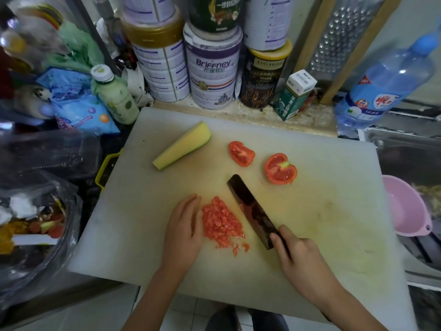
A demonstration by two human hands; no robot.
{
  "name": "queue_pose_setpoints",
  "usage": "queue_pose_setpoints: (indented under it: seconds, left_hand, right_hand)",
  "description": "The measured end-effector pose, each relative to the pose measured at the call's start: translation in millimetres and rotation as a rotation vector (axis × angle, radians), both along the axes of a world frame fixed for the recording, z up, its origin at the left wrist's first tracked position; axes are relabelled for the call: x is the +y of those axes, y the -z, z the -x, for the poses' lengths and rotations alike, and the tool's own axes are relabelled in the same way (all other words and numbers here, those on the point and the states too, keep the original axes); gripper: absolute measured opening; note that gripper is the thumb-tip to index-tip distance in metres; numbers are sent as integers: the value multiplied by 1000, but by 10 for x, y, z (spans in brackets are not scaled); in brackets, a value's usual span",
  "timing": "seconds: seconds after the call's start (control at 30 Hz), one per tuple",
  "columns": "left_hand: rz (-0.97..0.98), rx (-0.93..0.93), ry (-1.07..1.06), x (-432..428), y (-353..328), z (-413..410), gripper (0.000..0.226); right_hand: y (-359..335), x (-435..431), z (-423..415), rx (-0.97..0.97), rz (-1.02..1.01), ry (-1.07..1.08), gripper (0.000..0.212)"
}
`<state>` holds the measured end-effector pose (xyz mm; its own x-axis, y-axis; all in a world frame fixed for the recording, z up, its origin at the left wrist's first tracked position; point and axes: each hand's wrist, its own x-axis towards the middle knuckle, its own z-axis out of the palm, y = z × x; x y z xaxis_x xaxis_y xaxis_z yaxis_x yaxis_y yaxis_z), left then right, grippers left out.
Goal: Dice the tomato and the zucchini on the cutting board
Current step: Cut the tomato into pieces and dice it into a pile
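**Cutting board** (334,211): white, stained yellow, lying on the bench and reaching over the sink edge at 3 o'clock.

**Zucchini** (182,145): one long piece, cut face up, pale yellow with a green rind. It lies at 11 o'clock on the board, uncut, well apart from both grips.

**Tomato wedge** (241,154): cut face up, at 12 o'clock.

**Tomato half** (280,168): cut face up, at 1 o'clock, just beyond the blade tip.

**Diced tomato** (222,225): a heap of small red cubes near the board's middle, toward 6 o'clock, with a few loose bits at its near end.

**Left grip** (183,228): fingers straight and together, resting against the 9 o'clock side of the heap and holding nothing.

**Right grip** (298,256): curled round the handle of the cleaver (253,211), with one finger reaching onto the blade.

**Cleaver, blade**: dark and broad, running from 11 to 5 o'clock along the heap's 3 o'clock side. Whether its edge meets the board cannot be told.

**Around the board:**
- 12 o'clock: stacked tins (212,68), a small green carton (296,94)
- 1 o'clock: a metal grater (338,44)
- 2 o'clock: a blue water bottle (386,84)
- 3 o'clock: a pink bowl (403,211)
- 8 o'clock: a clear bag of scraps (35,223)
- 10 o'clock: a pale green bottle (117,94)
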<state>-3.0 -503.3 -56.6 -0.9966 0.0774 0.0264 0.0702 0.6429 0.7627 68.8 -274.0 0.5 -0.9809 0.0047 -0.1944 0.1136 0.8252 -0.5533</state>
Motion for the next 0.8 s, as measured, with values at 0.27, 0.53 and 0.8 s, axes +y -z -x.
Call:
queue_pose_setpoints:
  seconds: [0.27, 0.53, 0.8]
  left_hand:
    - [217, 165, -63, -137, -78, 603, 45]
    - [522, 59, -2, -152, -105, 1433, 64]
    - [552, -55, 48, -111, -177, 1854, 60]
  right_hand:
    - [-86, 76, 23, -18, 132, 60, 23]
    - [-147, 52, 124, 9, 99, 19, 22]
    - [22, 95, 24, -95, 74, 71, 27]
